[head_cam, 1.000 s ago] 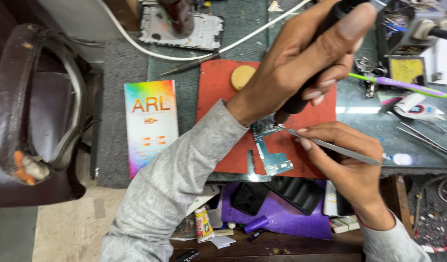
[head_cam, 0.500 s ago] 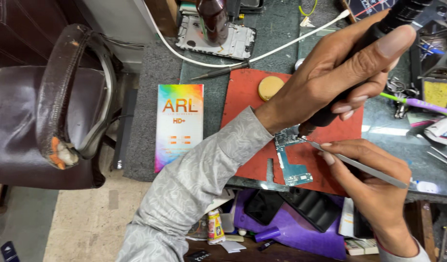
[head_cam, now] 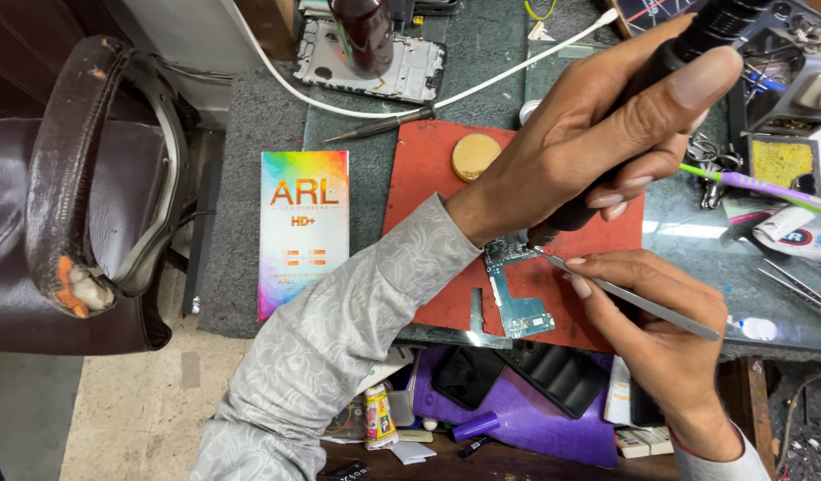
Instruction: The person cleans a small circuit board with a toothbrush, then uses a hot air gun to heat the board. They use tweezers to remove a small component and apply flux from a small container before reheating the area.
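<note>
The circuit board (head_cam: pixel 517 289), a narrow blue-green part with metal shields, lies flat on the red work mat (head_cam: pixel 428 196), just below both sets of fingertips. The left hand (head_cam: pixel 597 134) wraps a black hot-air handle (head_cam: pixel 695 36); its fingers are curled and pressed together around the barrel, thumb laid along the top. The handle's lower end sits directly under these fingers, just above the upper edge of the board. Whether it touches the board cannot be told.

The right hand (head_cam: pixel 660 330) pinches metal tweezers (head_cam: pixel 633 298) between thumb and forefinger, with the remaining fingers folded underneath. The tweezer tips extend leftward from these fingertips and meet the upper right corner of the board, just beside the handle's lower end.

A round yellow tin (head_cam: pixel 475 156) rests on the mat, left of the left-hand knuckles and apart from them. Beyond it, above the mat, lie a dark pointed tool (head_cam: pixel 384 123) and a white cable (head_cam: pixel 482 85), and further up an opened phone frame (head_cam: pixel 402 71). A rainbow-coloured box (head_cam: pixel 302 227) lies well left of the fingers, beside the grey sleeve. To the right of the left-hand fingers lies a toothbrush with a purple handle (head_cam: pixel 767 189). Below the right hand, under the bench edge, a purple tray (head_cam: pixel 535 428) holds dark phone parts. A brown chair (head_cam: pixel 72 205) stands at far left.
</note>
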